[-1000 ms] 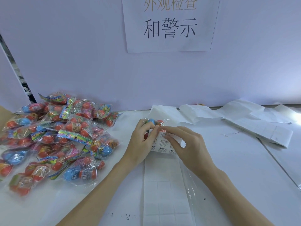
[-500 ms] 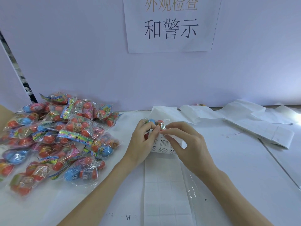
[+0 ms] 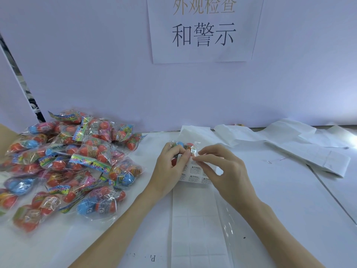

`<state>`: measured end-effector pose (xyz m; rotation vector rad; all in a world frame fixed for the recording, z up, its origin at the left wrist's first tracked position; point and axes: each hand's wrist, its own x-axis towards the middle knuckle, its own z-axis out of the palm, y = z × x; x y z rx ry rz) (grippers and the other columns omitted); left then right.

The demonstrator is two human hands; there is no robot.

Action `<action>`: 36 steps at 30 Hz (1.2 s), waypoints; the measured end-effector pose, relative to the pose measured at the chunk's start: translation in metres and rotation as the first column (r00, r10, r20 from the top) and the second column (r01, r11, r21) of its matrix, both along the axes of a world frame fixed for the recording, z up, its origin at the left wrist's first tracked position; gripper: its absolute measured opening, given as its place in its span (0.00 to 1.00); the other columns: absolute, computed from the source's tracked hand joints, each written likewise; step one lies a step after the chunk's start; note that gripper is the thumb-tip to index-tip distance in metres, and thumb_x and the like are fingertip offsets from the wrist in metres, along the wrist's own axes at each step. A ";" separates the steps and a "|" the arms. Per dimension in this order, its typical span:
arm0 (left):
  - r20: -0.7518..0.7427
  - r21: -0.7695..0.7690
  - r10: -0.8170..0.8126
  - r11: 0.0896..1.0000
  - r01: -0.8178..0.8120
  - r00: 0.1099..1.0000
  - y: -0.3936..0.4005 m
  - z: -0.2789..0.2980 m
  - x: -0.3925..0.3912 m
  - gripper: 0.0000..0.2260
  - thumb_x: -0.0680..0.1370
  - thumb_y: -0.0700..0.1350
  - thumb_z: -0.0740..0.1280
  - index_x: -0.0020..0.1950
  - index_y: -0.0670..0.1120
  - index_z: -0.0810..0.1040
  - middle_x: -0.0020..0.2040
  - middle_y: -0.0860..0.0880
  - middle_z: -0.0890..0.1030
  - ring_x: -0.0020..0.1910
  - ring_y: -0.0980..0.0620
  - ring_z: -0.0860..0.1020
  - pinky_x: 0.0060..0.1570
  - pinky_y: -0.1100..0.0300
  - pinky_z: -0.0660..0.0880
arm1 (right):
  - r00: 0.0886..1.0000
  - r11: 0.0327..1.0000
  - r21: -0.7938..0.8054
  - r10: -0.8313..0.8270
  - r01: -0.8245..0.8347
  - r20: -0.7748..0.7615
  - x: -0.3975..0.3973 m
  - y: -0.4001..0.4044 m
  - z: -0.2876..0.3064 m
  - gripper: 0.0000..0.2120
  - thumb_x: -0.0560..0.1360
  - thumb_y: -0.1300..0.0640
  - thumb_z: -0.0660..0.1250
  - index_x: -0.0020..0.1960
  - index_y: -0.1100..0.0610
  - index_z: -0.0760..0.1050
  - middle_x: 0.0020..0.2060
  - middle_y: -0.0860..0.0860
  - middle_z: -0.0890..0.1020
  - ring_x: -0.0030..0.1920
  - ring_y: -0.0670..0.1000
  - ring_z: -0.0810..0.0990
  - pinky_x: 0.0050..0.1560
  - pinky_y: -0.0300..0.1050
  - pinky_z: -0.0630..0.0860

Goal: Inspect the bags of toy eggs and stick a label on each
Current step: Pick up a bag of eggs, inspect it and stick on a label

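My left hand (image 3: 170, 169) grips a clear bag of toy eggs (image 3: 183, 146) near the table's middle; blue and red eggs show above the fingers. A strip of white warning labels (image 3: 195, 174) lies under and just below the bag. My right hand (image 3: 224, 171) pinches the corner of one label between thumb and forefinger, right next to my left thumb. A big pile of bagged toy eggs (image 3: 67, 165) covers the table's left side.
A long peeled label backing sheet (image 3: 195, 229) runs toward the near edge, with a clear film strip (image 3: 229, 225) beside it. More white backing sheets (image 3: 309, 151) lie crumpled at the back right. A paper sign (image 3: 204, 29) hangs on the wall.
My right hand's pinch has shifted slightly at the label's corner. The bag and my left hand have stayed almost in place.
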<state>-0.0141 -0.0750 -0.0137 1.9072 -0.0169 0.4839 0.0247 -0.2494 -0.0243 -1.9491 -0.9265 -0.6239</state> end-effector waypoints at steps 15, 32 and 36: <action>0.100 -0.320 -0.008 0.946 0.040 0.995 0.005 0.002 -0.003 0.16 0.86 0.53 0.56 0.57 0.47 0.81 0.61 0.46 0.81 0.63 0.44 0.80 0.54 0.55 0.78 | 0.936 0.899 0.412 0.007 0.148 -0.351 -0.005 -0.001 0.021 0.15 0.83 0.64 0.64 0.57 0.43 0.72 0.47 0.40 0.82 0.47 0.51 0.83 0.48 0.41 0.79; 0.011 -0.487 -0.033 0.872 0.035 0.999 0.014 0.008 0.002 0.15 0.71 0.52 0.78 0.58 0.58 0.86 0.57 0.51 0.87 0.53 0.50 0.86 0.47 0.61 0.81 | 0.669 0.712 0.698 0.479 0.084 -0.569 -0.002 -0.003 0.026 0.15 0.82 0.67 0.66 0.67 0.57 0.76 0.41 0.59 0.81 0.49 0.61 0.88 0.62 0.51 0.82; -0.005 -0.492 -0.158 0.860 0.136 0.987 0.013 0.004 0.003 0.15 0.78 0.51 0.74 0.65 0.57 0.84 0.64 0.49 0.85 0.62 0.47 0.84 0.55 0.60 0.80 | 0.705 0.762 0.644 0.421 0.066 -0.570 -0.003 -0.002 0.026 0.15 0.82 0.66 0.66 0.66 0.54 0.77 0.42 0.58 0.80 0.50 0.60 0.88 0.65 0.57 0.80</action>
